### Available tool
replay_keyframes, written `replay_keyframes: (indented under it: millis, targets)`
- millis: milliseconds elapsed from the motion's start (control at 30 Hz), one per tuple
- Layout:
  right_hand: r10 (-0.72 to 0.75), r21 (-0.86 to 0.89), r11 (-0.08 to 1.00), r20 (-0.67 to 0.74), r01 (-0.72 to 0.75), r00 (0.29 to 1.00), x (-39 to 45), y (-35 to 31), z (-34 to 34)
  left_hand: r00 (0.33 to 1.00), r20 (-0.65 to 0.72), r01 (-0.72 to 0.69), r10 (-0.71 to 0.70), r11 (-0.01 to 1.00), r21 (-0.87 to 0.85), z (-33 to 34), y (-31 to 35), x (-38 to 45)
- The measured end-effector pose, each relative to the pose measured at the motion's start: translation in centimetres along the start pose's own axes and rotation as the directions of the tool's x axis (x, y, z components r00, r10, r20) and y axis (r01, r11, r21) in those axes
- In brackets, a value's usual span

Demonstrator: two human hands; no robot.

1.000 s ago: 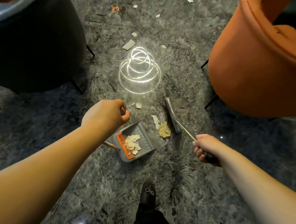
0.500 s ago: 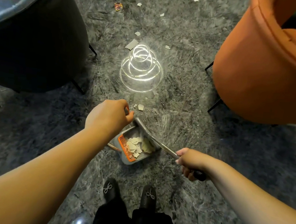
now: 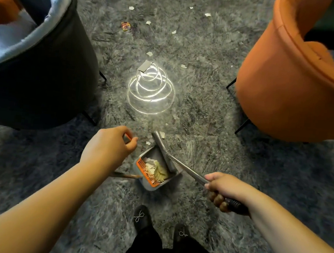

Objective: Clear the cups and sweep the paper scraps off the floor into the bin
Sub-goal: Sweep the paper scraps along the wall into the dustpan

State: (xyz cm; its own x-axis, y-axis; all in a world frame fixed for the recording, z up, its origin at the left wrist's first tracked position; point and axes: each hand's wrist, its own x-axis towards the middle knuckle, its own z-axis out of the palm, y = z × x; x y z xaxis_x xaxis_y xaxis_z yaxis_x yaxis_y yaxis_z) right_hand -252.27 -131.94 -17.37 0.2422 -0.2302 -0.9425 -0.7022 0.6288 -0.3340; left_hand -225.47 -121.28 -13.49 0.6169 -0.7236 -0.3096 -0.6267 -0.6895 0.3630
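Head view: the left hand grips the dustpan handle, steadying it on the floor, while the right hand clasps the broom, its head pressing paper scraps inside; more scraps lie ahead.

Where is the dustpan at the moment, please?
In the head view, the dustpan sits on the floor just ahead of the shoes, between both hands, broom head over it.

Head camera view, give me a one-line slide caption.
Left hand steadies the dustpan while right hand sweeps paper scraps in with a broom.
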Motion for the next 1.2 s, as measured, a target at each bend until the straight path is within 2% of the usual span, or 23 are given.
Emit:
replay_keyframes:
  millis: [100, 267, 567, 900, 1100, 1200]
  targets:
    - [-0.024, 0.064, 0.998, -0.057, 0.027, 0.998, 0.8, -1.8, 0.6, 1.0, -0.024, -0.004, 0.004, 1.0, 0.01, -1.4, -1.4, 1.0]
    - [-0.077, 0.062, 0.995, -0.1, 0.083, 0.992, 2.2, -5.6, 0.6, 0.998, -0.051, 0.036, -0.036, 0.999, 0.001, -3.7, -3.2, 3.2]
    - [-0.063, -0.089, 0.995, -0.143, 0.051, 0.988, 9.2, -15.0, -2.0, 0.986, -0.053, 0.161, -0.157, 0.985, 0.069, -6.2, -4.6, 7.9]
    - [0.077, -0.363, 0.929, -0.009, -0.076, 0.997, 13.9, -20.7, -0.7, 0.965, -0.038, 0.261, -0.258, 0.959, 0.107, -6.6, -4.4, 12.8]
    - [0.138, -0.441, 0.894, 0.108, -0.077, 0.985, 13.5, -20.4, 2.2, 0.968, -0.026, 0.251, -0.25, 0.954, 0.165, -6.4, -3.5, 13.8]
    - [0.195, -0.397, 0.911, 0.184, -0.109, 0.963, 13.2, -20.6, 2.8, 0.959, -0.037, 0.285, -0.282, 0.948, 0.144, -6.0, -3.2, 13.9]
